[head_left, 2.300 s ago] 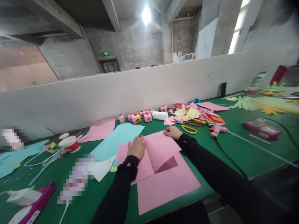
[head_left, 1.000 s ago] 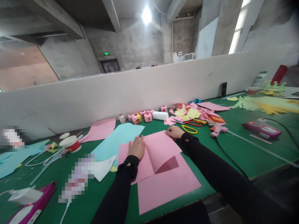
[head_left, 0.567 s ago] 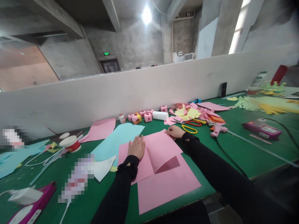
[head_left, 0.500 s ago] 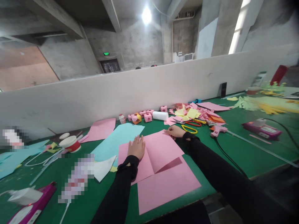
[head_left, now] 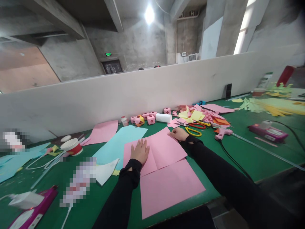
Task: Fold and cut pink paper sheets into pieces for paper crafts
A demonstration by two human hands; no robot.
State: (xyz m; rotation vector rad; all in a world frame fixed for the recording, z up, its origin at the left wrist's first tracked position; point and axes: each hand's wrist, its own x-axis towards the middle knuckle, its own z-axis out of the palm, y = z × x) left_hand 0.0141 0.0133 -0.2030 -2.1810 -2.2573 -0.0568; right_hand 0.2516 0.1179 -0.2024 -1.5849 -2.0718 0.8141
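Observation:
A pink sheet of paper [head_left: 164,148] with a crease down its middle lies unfolded on the green table. My left hand [head_left: 140,152] rests flat on its left half, fingers spread. At the sheet's upper right edge, my right hand [head_left: 179,134] has its fingers closed on the paper; the fingertips are partly hidden. A second pink sheet [head_left: 169,189] lies nearer to me, its top edge along the creased one. Beyond my left hand, a light blue sheet [head_left: 124,138] reaches partly under the creased paper.
Scissors [head_left: 194,131], paper scraps [head_left: 209,116] and a pink glue gun [head_left: 223,132] lie to the right. Small pink folded pieces [head_left: 151,120] and a white roll [head_left: 163,118] line the partition [head_left: 107,98]. At left stand a paper cup [head_left: 75,148] and a purple power strip [head_left: 30,213].
The right half of the creased pink sheet, raised at its near edge before, now lies flatter. The sheet's left edge has shifted slightly right; both hands stay nearly in place.

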